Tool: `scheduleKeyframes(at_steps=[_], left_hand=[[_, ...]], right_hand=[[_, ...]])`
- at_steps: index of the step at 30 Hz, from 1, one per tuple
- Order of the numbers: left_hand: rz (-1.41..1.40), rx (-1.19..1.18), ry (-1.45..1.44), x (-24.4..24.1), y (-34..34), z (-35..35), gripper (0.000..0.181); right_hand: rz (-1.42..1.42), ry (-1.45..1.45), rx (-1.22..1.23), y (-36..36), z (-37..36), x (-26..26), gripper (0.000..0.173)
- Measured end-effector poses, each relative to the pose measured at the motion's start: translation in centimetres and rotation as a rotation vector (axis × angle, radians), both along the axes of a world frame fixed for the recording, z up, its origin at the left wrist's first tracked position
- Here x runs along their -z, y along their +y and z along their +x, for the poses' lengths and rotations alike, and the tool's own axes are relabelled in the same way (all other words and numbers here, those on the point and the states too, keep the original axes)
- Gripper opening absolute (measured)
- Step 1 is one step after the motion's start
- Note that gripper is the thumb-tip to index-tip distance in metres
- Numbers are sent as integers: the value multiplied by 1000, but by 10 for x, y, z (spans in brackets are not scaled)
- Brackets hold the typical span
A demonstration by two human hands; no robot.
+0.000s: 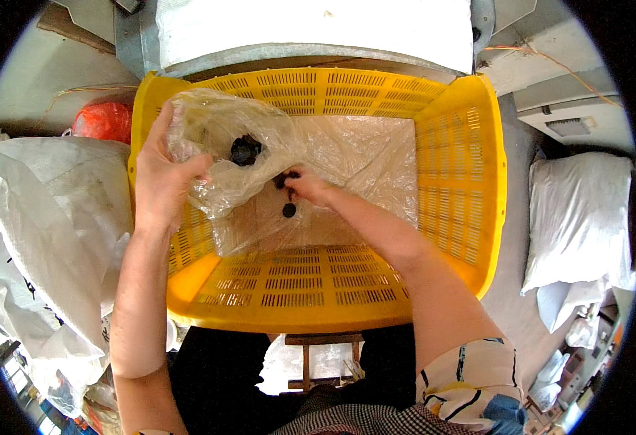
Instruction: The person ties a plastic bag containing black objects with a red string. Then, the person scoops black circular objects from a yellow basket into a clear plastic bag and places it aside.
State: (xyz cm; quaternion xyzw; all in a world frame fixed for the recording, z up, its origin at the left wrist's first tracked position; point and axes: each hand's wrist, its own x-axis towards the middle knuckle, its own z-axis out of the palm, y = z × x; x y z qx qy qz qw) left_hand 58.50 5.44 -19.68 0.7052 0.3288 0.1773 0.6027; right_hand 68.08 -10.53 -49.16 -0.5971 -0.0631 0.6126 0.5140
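A yellow slotted plastic crate stands before me, with clear plastic sheeting over a brown bottom. On the crate's left side my left hand holds a clear plastic bag by its edge, the mouth spread. Several black parts lie bunched in the bag. Just right of the bag, my right hand pinches small black parts between its fingers. A round black piece is right below those fingers; whether it rests on the bottom or hangs from them I cannot tell.
White woven sacks lie at the left, beside a red plastic bag. Another white sack is on the right. A metal-edged piece with a bright white surface sits beyond the crate. A wooden stool shows below the crate's near rim.
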Motion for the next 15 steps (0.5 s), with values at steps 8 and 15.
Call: scheduleKeyframes(at_steps=[8,15], left_hand=[[70,94,109,-6,-11,-4,82],[206,182,104,-3,-28,4,82]], right_hand=[[179,-504,172,-25,99,-128,15],[470,-1172,-385,26,34,-225,32]])
